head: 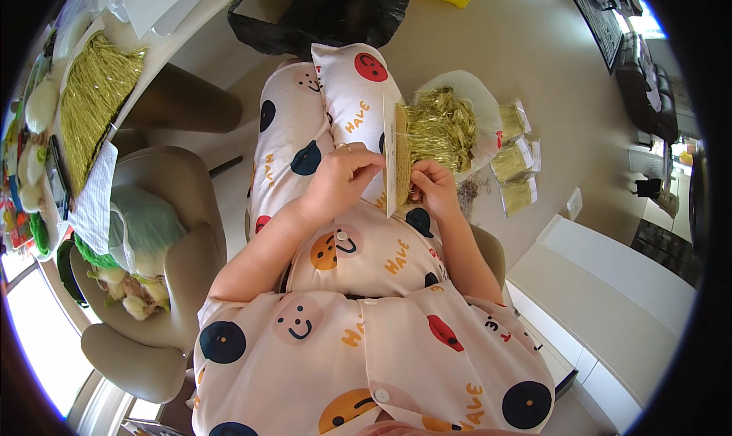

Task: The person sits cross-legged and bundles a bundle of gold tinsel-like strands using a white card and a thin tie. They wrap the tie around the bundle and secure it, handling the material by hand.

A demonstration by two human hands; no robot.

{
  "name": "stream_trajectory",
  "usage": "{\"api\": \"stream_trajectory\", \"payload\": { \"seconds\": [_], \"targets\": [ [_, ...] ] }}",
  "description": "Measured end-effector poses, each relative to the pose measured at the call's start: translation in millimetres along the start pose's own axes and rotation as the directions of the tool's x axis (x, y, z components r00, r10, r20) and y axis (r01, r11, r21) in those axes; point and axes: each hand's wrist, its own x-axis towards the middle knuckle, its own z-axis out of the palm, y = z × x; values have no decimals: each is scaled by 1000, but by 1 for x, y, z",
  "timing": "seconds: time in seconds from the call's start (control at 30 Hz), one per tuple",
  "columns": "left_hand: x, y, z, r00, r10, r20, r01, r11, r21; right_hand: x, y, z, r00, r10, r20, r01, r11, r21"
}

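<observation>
A white card (390, 178) with a woven gold band (402, 150) along its right face stands on edge over my lap. Shiny gold tinsel fringe (440, 128) spreads rightward from the band into a bunched heap. My left hand (346, 175), with a ring on one finger, has thumb and forefinger pinched together at the card's left side. Whether something thin is between those fingertips is too small to tell. My right hand (436, 187) pinches the lower end of the band and fringe, its fingers curled in; the card partly hides that grip.
White translucent plastic (483, 101) lies under the fringe. Several packets of gold fringe (516, 161) lie on the floor at right. A black bag (320, 18) stands ahead. At left are a table with another gold fringe piece (97, 104) and a chair (189, 190) bearing a filled bag (143, 230).
</observation>
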Motion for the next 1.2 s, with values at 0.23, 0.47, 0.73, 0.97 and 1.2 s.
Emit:
{"api": "stream_trajectory", "payload": {
  "seconds": [0.23,0.47,0.73,0.97,1.2],
  "targets": [
    [-2,3,-5,982,158,105,-177,960,215,-1,-2,3,1000,-3,-3,3,997,-82],
    [-7,-7,-7,993,26,115,-37,995,91,-3,-8,8,999,41,-20,-43,987,-155],
    [-14,-23,-4,958,-226,177,227,974,15,-4,-15,17,999,47,9,-43,972,-230],
    [-26,-46,10,939,-254,233,323,883,-341,-4,-13,16,998,42,35,-33,974,-225],
    [-28,-57,10,910,-266,318,390,808,-442,-4,-13,16,998,63,30,-54,972,-228]
  ]
}}
